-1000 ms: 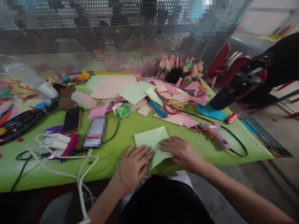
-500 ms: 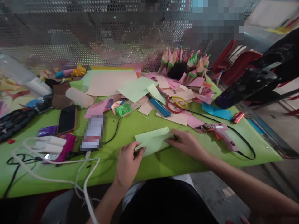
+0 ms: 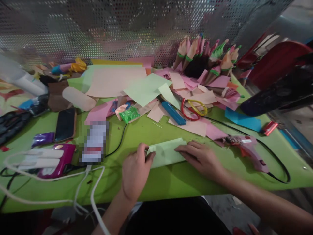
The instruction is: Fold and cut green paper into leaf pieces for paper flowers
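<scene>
A pale green sheet of paper (image 3: 167, 154), folded into a narrow strip, lies near the front of the green table. My left hand (image 3: 136, 171) pinches its left end between thumb and fingers. At the other end, my right hand (image 3: 205, 160) grips the paper with its fingers pressed together over the edge; the right thumb is mostly hidden. Beyond the paper are a blue utility knife (image 3: 174, 113) and scissors with red and yellow handles (image 3: 192, 109). A pink glue gun (image 3: 249, 150) rests to the right of my right hand.
On the left are a lit phone (image 3: 95, 143), a dark phone (image 3: 65, 125) and a magenta power adapter (image 3: 57, 160) with white cables. Paper sheets (image 3: 117, 80) and scraps lie along the back. Several paper cones (image 3: 190, 50) stand at the back right, near a dark bottle (image 3: 269, 93).
The paper now looks narrower and flatter. My right hand has gone from pinching its upper right part to pressing over its right end. The camera view has shifted slightly.
</scene>
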`<state>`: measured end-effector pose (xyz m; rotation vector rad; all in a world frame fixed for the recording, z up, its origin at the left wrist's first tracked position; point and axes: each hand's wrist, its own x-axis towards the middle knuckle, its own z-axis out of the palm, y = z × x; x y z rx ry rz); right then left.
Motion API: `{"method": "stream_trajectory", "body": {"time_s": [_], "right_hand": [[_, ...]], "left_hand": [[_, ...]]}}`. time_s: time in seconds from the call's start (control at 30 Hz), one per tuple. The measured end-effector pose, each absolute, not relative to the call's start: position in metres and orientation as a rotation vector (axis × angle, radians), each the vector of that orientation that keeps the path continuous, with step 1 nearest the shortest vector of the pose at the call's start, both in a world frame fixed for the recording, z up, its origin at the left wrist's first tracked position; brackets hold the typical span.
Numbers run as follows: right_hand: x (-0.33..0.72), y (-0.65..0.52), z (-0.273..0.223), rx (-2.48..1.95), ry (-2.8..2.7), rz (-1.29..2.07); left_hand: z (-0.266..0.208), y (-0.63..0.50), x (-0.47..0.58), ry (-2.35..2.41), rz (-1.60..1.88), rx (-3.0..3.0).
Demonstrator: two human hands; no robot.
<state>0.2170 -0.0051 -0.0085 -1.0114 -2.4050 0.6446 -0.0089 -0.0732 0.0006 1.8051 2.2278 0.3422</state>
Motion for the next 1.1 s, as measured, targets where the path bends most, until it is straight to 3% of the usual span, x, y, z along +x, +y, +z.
{"method": "stream_trajectory", "body": {"time_s": [0.2,1.1], "right_hand": [[0.220,-0.001,-0.008,-1.010,-2.361,0.787],[0.219,0.001,-0.008,-1.106,-2.447,0.598]], "left_hand": [[-0.007,-0.075,-0.008,2.244,0.420,1.961],[-0.012,-0.080,-0.007,2.286,0.680,2.092]]}}
